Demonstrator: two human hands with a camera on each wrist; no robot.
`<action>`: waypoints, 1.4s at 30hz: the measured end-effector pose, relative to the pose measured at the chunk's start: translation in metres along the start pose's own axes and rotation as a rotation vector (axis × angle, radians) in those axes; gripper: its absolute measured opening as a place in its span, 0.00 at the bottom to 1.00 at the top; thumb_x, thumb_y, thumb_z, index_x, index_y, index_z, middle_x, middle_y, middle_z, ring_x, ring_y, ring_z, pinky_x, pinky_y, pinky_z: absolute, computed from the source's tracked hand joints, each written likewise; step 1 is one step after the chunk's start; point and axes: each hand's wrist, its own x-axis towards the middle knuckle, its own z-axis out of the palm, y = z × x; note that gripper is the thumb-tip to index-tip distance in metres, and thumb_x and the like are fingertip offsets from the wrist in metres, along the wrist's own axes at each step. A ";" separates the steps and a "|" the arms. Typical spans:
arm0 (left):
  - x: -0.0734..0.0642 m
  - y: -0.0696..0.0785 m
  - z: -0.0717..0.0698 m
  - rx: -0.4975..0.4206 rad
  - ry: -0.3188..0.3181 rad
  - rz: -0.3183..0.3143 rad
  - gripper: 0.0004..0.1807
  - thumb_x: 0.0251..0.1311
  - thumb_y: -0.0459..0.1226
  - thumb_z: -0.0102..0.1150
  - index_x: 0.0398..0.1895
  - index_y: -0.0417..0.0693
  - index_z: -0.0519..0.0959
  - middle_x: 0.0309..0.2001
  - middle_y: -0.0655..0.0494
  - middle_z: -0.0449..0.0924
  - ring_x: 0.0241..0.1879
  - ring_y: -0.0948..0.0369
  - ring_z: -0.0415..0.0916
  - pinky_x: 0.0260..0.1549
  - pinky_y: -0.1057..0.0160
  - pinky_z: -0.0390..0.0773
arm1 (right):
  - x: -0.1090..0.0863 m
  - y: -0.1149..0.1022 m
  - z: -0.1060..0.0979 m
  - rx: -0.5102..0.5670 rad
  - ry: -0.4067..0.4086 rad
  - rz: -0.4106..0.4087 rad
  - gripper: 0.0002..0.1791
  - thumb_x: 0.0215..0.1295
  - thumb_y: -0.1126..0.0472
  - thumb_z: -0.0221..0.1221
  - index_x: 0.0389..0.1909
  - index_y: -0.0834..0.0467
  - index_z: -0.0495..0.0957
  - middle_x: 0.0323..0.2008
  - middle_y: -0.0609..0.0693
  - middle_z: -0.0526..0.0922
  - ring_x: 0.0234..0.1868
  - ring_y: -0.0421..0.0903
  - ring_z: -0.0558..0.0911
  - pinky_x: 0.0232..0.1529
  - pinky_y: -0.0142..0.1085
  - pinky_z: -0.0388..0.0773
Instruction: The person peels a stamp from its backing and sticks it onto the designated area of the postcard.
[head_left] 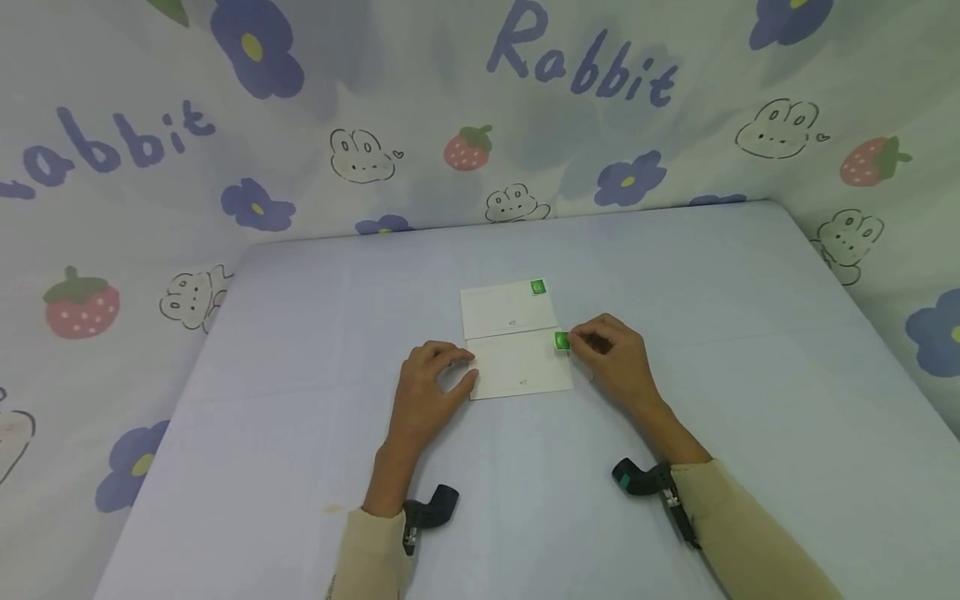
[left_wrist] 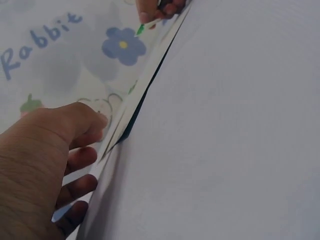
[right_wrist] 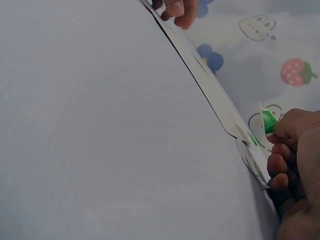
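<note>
Two white envelopes lie edge to edge on the table, the far envelope (head_left: 495, 310) behind the near envelope (head_left: 510, 365). A green stamp (head_left: 537, 287) is on the far one's top right corner. My right hand (head_left: 618, 360) pinches another green stamp (head_left: 561, 341) at the near envelope's top right corner. In the right wrist view this held stamp (right_wrist: 269, 121) stands tilted up, apart from the paper. My left hand (head_left: 426, 387) is at the near envelope's left edge, thumb and index finger spread apart, fingers loosely bent; whether the fingertips press the paper I cannot tell.
A white cloth covers the table (head_left: 300, 467). Behind it hangs a curtain (head_left: 420, 100) printed with rabbits, strawberries and blue flowers. Black camera mounts sit on the left wrist (head_left: 433, 508) and right wrist (head_left: 645, 479), below the beige sleeves' cuffs.
</note>
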 end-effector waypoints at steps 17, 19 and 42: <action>0.003 -0.005 0.002 0.047 0.018 0.055 0.08 0.56 0.34 0.72 0.39 0.48 0.87 0.45 0.54 0.79 0.46 0.53 0.72 0.49 0.53 0.69 | 0.016 0.001 0.001 -0.045 -0.018 -0.004 0.04 0.65 0.61 0.67 0.37 0.58 0.87 0.34 0.45 0.81 0.32 0.43 0.75 0.31 0.28 0.73; 0.004 -0.005 0.002 0.054 0.020 0.058 0.08 0.56 0.34 0.72 0.39 0.48 0.87 0.45 0.54 0.78 0.46 0.53 0.72 0.49 0.52 0.69 | 0.017 0.001 0.001 -0.046 -0.022 -0.005 0.05 0.65 0.61 0.67 0.38 0.58 0.87 0.34 0.45 0.81 0.32 0.43 0.75 0.32 0.28 0.73; 0.003 -0.006 0.003 0.080 0.039 0.093 0.09 0.53 0.34 0.75 0.38 0.48 0.87 0.44 0.53 0.79 0.45 0.51 0.73 0.46 0.51 0.70 | 0.017 0.000 0.004 -0.071 -0.107 -0.024 0.06 0.60 0.62 0.71 0.36 0.59 0.86 0.34 0.48 0.80 0.31 0.44 0.74 0.30 0.27 0.70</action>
